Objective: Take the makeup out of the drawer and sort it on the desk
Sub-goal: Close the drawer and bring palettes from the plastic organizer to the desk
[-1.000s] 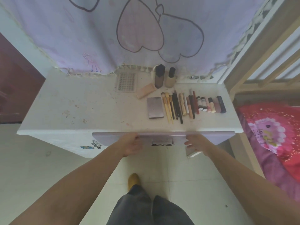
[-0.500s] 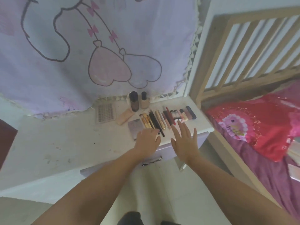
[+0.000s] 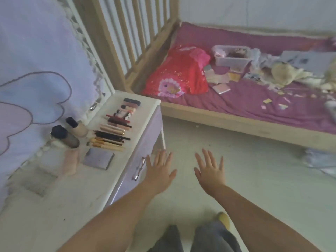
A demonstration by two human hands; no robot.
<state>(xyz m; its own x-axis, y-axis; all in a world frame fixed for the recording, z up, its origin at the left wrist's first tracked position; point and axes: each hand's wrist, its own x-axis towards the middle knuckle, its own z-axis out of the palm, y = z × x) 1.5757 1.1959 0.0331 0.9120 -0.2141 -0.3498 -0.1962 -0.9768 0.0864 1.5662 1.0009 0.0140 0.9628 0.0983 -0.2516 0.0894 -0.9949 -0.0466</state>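
Makeup lies in a neat row on the white desk: a lilac palette, several wooden brushes, dark pencils, pale tubes and lipsticks. Two foundation bottles stand behind them, and a pink tube lies beside the palette. The lilac drawer is pushed in, its metal handle showing. My left hand hovers flat with spread fingers just off the drawer front. My right hand hangs open over the floor, holding nothing.
A wooden-framed bed with a purple sheet stands to the right, carrying a red pillow, a plastic box and scattered papers. A lilac curtain hangs behind the desk. Pale floor lies between desk and bed.
Both hands left the drawer front, passed over the desk edge, and now hang open beside the desk. The view has swung right toward the bed.
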